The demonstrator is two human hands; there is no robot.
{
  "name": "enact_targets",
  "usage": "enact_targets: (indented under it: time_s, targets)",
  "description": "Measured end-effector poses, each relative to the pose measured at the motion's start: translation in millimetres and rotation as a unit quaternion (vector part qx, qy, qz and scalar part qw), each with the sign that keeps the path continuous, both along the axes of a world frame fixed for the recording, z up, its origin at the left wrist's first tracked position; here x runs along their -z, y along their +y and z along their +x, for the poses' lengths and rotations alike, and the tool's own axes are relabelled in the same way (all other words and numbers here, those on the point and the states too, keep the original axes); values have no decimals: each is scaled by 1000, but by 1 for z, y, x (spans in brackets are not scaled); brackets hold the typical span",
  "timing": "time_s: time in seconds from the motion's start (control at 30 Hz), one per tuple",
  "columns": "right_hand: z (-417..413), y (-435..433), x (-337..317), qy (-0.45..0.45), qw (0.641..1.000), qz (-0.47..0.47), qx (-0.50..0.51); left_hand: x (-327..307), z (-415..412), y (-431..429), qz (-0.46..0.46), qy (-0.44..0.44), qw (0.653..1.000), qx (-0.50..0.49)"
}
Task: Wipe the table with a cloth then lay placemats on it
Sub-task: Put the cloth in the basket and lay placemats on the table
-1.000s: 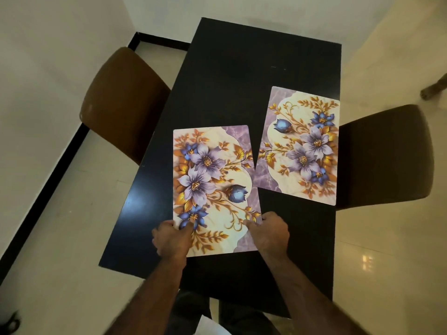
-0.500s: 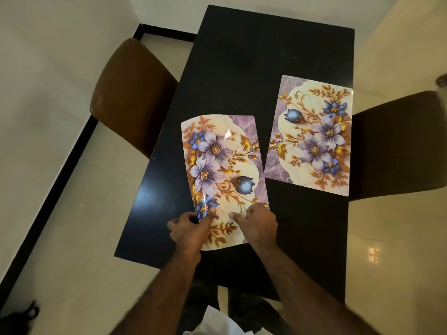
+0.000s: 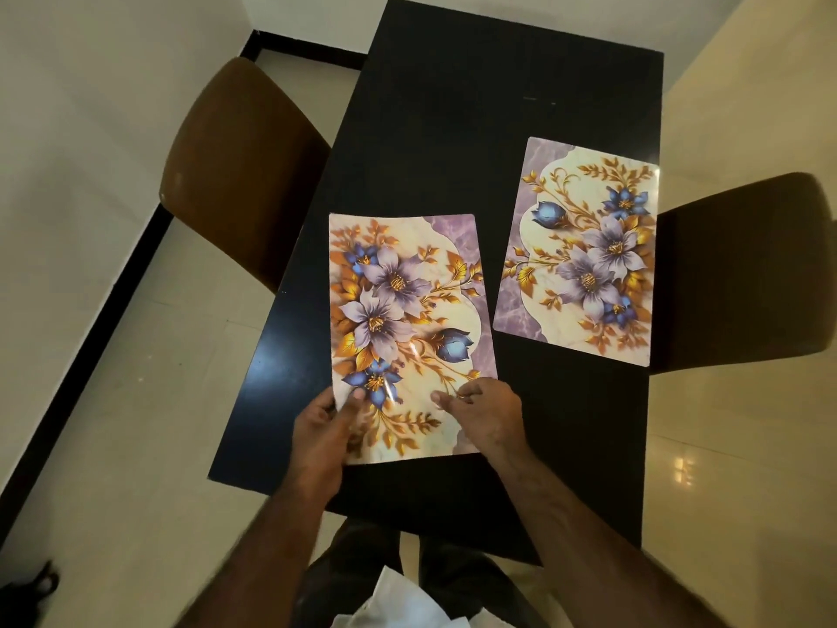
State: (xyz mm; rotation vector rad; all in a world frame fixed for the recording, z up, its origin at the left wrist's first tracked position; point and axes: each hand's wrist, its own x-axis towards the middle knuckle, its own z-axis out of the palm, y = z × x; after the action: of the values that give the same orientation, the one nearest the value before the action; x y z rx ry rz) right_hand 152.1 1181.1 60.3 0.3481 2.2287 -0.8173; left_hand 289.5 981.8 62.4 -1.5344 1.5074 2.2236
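Gripping the near mat (image 3: pixel 407 328) by its close end, the left hand (image 3: pixel 319 439) has its thumb on top at the left edge with its fingers tucked beneath, and the right hand (image 3: pixel 487 419) holds the right corner with its thumb and curled fingers on the print. Below the forearms, a crumpled white cloth (image 3: pixel 398 605) shows at the bottom edge, off the desk. The mat is a glossy cream rectangle with lilac and blue flowers, gold leaves and a purple marbled band along its right side; light streaks show on it near the hands. It lies lengthwise on the black desk (image 3: pixel 453 129), its close end near the desk's front edge, with a dark strip bare to its left. A narrow gap parts it from the far mat (image 3: pixel 584 251), of the same pattern turned about, whose right edge meets the desk's right edge. Beyond both, the desk is bare to its far edge. A brown chair (image 3: pixel 235 165) stands at the left side and a dark chair (image 3: pixel 743 274) at the right.
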Motion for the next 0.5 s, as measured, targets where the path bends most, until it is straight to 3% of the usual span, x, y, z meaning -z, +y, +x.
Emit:
enact_targets:
  time_s: [0.13, 0.2, 0.37, 0.5]
  targets:
    - [-10, 8, 0, 67, 994, 65, 48, 3, 11, -39, -6, 1, 1000, 13]
    - [-16, 10, 0, 45, 994, 82, 51, 3, 11, -54, 18, 7, 1000, 6]
    - [-29, -3, 2, -62, 979, -141, 134, 5, 10, -85, 9, -18, 998, 59]
    - [-32, -17, 5, -15, 991, -79, 103, 8, 1, -108, -84, -16, 989, 116]
